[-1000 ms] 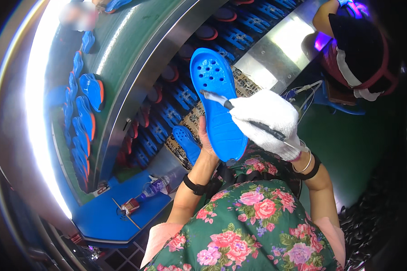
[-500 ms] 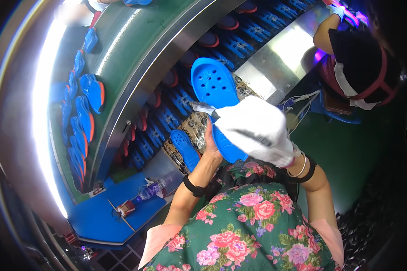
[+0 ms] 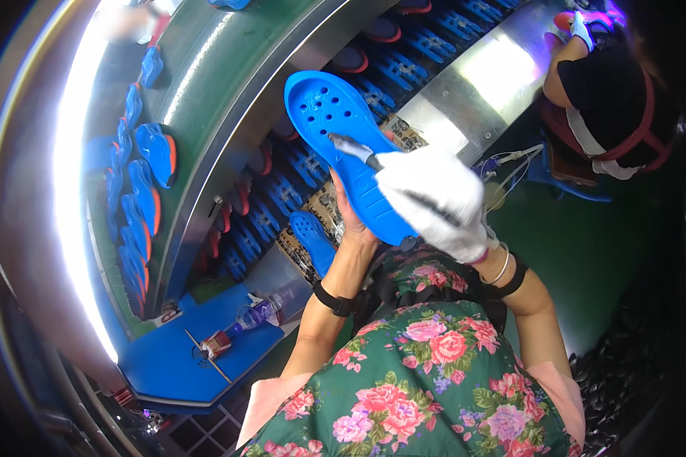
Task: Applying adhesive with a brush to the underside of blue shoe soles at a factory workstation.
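A long blue shoe sole [image 3: 367,196] with several round holes at its far end rests in my bare left hand [image 3: 350,215]. My left fingers wrap round it from beneath, and part of them is hidden behind it. Over its near half is my right hand [image 3: 434,199] in a white glove with a dark smear. Those gloved fingers are closed on a thin brush [image 3: 355,150], its tip against the sole's upper face just below the holes. Another blue sole [image 3: 312,242] lies on the taped cardboard [image 3: 297,259] beyond my left wrist.
On the left a green conveyor belt [image 3: 229,68] carries several blue soles with red edges [image 3: 157,154]. More soles fill the dark rack [image 3: 282,190] beneath it. A blue side table [image 3: 168,350] holds a purple-capped bottle [image 3: 251,316]. A co-worker [image 3: 594,107] sits at the upper right.
The sole has moved away from me and left in my left hand. The brush now touches its face near the holes instead of lying across its middle. The co-worker's arm shifted slightly.
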Motion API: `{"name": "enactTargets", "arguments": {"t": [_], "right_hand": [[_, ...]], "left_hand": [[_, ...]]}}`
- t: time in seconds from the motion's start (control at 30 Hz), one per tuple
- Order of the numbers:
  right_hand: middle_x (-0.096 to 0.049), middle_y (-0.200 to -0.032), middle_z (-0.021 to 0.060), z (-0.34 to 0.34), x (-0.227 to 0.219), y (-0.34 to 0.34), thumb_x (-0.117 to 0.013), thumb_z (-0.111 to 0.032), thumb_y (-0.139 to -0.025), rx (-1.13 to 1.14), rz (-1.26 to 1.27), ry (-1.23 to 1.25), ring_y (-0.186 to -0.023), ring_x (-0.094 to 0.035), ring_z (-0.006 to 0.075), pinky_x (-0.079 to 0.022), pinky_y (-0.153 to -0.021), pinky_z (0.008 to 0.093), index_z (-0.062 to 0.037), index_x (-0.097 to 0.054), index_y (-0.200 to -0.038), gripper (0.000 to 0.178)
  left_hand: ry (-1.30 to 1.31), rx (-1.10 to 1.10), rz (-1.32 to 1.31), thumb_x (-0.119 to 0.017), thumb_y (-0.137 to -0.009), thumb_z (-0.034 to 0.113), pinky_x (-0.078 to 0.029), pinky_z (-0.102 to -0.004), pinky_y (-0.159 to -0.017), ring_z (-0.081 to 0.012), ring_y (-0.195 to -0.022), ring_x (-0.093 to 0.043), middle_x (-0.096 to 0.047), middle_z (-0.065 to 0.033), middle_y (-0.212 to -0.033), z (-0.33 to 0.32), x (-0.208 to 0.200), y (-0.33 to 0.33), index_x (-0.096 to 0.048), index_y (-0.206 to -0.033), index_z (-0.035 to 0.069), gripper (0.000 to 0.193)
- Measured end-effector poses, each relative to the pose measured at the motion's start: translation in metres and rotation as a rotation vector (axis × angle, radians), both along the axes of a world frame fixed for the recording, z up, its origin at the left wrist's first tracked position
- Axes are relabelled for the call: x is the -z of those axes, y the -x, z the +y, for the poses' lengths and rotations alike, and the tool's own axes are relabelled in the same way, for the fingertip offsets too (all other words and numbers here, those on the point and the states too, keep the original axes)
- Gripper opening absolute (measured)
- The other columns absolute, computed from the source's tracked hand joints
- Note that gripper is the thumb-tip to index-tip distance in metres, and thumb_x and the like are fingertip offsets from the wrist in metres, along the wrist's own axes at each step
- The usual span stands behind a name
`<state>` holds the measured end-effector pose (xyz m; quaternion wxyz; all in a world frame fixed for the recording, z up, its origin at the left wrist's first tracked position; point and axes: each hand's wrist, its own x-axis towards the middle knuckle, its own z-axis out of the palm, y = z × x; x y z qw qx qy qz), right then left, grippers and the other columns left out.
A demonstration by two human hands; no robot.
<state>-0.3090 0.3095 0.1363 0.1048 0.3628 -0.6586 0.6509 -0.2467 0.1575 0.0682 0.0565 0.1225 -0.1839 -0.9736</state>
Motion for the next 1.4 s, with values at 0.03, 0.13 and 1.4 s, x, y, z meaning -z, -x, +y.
{"name": "enactTargets", "arguments": {"t": [0.03,0.13,1.4], "right_hand": [[-0.076,-0.107,0.0124,-0.001,-0.001,-0.001,-0.078,-0.004,-0.079,-0.052,0.117,-0.048,-0.094,-0.072,0.0279,-0.057,-0.084,0.0392,-0.0046,-0.077,-0.105,0.025],[-0.076,-0.106,0.0103,0.0,-0.002,-0.002,-0.079,-0.003,-0.079,-0.194,0.244,-0.073,-0.093,-0.072,0.0297,-0.057,-0.083,0.0396,-0.0069,-0.078,-0.105,0.026],[-0.076,-0.1,0.0094,0.024,0.019,-0.021,-0.081,-0.004,-0.081,-0.286,0.174,-0.131,-0.081,-0.07,0.025,-0.056,-0.07,0.0355,-0.0072,-0.077,-0.101,0.021]], "left_hand": [[0.022,0.108,0.073,-0.059,-0.086,0.077,-0.045,-0.0567,-0.111,-0.0393,-0.135,-0.052,-0.047,-0.0207,-0.152,-0.001,-0.002,0.004,-0.027,-0.16,0.011,0.104],[0.016,0.148,0.212,-0.058,-0.086,0.077,-0.049,-0.0605,-0.104,-0.0453,-0.123,-0.06,-0.058,-0.0273,-0.137,-0.003,-0.008,0.014,-0.032,-0.158,0.01,0.101],[-0.17,0.351,0.089,-0.064,-0.077,0.079,-0.06,-0.0513,-0.087,-0.0452,-0.113,-0.064,-0.055,-0.0304,-0.134,-0.032,-0.017,0.027,-0.028,-0.156,0.0,0.117]]}}
